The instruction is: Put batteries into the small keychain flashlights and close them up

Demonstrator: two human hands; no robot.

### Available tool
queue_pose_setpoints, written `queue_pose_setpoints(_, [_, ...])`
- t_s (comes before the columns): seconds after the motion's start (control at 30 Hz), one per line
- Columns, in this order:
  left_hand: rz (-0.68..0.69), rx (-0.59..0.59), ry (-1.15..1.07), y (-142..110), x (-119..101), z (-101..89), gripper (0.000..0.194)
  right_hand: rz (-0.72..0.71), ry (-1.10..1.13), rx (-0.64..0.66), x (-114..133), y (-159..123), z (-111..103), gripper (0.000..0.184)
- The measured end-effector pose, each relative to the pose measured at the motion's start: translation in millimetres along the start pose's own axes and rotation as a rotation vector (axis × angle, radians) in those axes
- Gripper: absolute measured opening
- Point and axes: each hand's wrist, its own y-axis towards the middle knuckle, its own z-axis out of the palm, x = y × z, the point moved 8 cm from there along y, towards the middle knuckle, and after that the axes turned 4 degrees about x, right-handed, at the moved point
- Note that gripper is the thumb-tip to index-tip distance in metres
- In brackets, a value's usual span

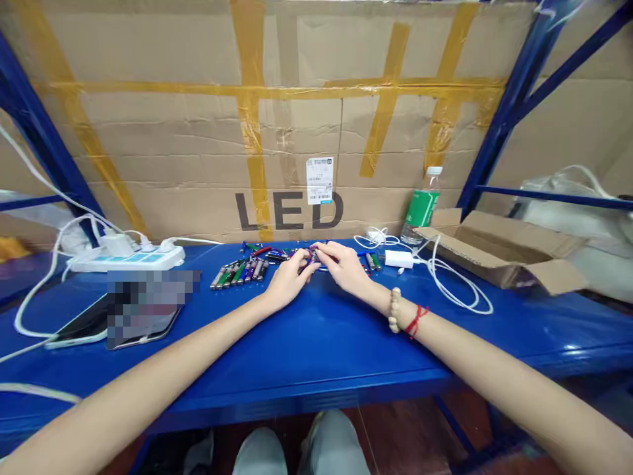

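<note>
My left hand [288,280] and my right hand [343,265] meet over the middle of the blue shelf. Their fingers are closed together around a small purple metal tube [313,253], which looks like a mini flashlight and is mostly covered by the fingers. Left of my left hand lies a row of similar small tubes [241,272] in silver, green, purple and black. More loose tubes [262,251], red, blue and dark, lie behind it. Close to my right hand, a few silver and green tubes [372,261] lie side by side.
At left are a white power strip [126,259] and two phones or tablets [143,323]. At right are a white charger [398,258] with looped cable, a green-labelled bottle [422,208] and an open cardboard box [499,254]. A large taped carton [198,158] forms the back; blue posts [514,109] flank it.
</note>
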Motion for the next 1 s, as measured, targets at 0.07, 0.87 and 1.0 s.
queue_pose_setpoints(0.07, [-0.007, -0.017, 0.01, -2.0, 0.7, -1.5, 0.016, 0.0, -0.005, 0.004, -0.7, 0.5, 1.0, 0.024])
queue_pose_setpoints(0.87, [-0.086, -0.14, 0.063, -8.1, -2.6, -14.7, 0.019, 0.041, 0.007, 0.047, -2.6, 0.8, 6.3, 0.023])
queue_pose_setpoints(1.0, [-0.122, -0.14, 0.138, -9.1, -4.4, -16.7, 0.02, 0.045, 0.008, 0.058, -3.5, 0.9, 8.5, 0.025])
